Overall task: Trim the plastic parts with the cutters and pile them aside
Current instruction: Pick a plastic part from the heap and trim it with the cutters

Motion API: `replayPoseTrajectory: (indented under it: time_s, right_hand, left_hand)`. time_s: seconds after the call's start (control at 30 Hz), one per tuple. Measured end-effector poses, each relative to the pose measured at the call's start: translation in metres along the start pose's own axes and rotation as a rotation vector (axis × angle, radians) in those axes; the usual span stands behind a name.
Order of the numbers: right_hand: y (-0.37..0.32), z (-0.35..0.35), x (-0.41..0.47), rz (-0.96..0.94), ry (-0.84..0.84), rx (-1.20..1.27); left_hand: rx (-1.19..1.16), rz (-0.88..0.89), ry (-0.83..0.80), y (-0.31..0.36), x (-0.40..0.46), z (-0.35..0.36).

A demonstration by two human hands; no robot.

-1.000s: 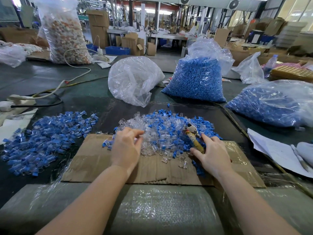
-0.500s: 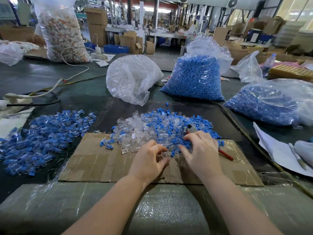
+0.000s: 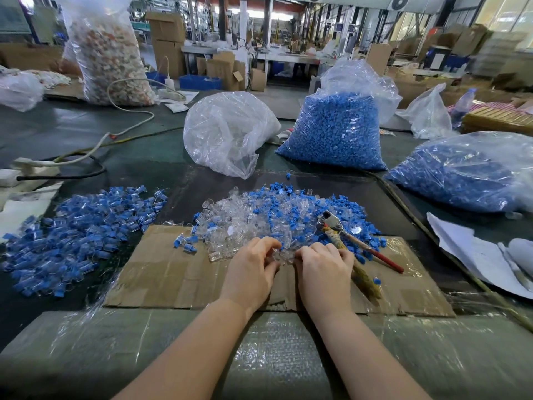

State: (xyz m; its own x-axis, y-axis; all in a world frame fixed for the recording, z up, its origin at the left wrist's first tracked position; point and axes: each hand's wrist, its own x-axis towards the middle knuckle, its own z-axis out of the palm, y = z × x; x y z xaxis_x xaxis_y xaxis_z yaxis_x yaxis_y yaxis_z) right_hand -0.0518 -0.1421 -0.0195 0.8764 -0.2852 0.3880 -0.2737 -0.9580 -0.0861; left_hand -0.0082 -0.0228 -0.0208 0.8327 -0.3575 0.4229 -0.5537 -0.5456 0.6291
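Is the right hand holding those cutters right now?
Apart. In the head view the cutters lie on the cardboard beside the right hand, whose fingers pinch a clear part instead.

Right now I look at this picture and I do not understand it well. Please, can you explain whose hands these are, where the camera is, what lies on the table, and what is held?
There is no machine here. A person wears a camera on the head, so it looks down at their own two arms. The left hand and the right hand meet over a sheet of cardboard, and together they pinch a small clear plastic part. Behind them lies a mixed heap of clear and blue parts. The cutters lie on the table, not held, just right of the right hand. At far left is a separate pile of blue parts. Big plastic bags of blue pieces stand further back.
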Motion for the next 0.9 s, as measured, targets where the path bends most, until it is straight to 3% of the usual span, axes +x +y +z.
replayPoseTrajectory:
  time_s: [0.3,0.9]
  right_hand:
    - [0.0007,0.0059,-0.0023,0.083,0.103,0.069]
    - [0.0015,0.0072,0.0068,0.045,-0.005,0.021]
  left_hand:
    - [-0.033,-0.021,0.015,0.0009,-0.0013,-0.0014]
    - [-0.075,-0.068,0.046,0.0012,-0.001,-0.0028]
